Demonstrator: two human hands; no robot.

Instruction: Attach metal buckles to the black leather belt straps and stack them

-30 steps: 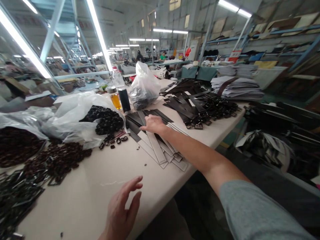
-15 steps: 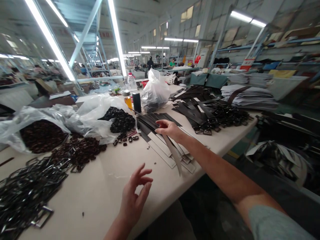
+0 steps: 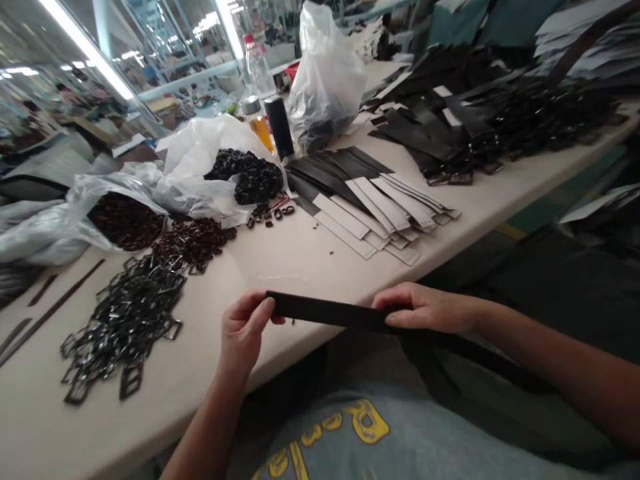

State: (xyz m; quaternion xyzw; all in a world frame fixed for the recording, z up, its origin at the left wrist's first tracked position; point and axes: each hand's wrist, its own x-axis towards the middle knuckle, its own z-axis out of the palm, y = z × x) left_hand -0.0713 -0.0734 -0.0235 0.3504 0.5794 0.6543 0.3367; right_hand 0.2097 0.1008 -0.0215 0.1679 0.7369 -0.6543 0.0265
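Observation:
A black strap [image 3: 325,312] stretches nearly level between my two hands, just above the table's front edge. My left hand [image 3: 245,327] pinches its left end between thumb and fingers. Farther along, my right hand [image 3: 430,308] is closed around the same strap, and the rest trails off to the right below my forearm. Beyond my hands lies a fanned stack of similar straps [image 3: 370,200], partly black and partly pale. To the left is a heap of dark metal buckles [image 3: 130,313]. Small black loops [image 3: 250,175] spill from a plastic bag behind.
Brown loops [image 3: 193,241] lie by an open plastic bag [image 3: 80,200] at the left. A black cylinder [image 3: 279,127], a clear bottle [image 3: 259,70] and a tied white bag [image 3: 325,73] stand at the back. Straps with buckles [image 3: 450,133] are piled at the right.
My right hand has come back from the stack toward my body, bringing a strap. My left hand has closed on the strap's end. The view has tilted downward.

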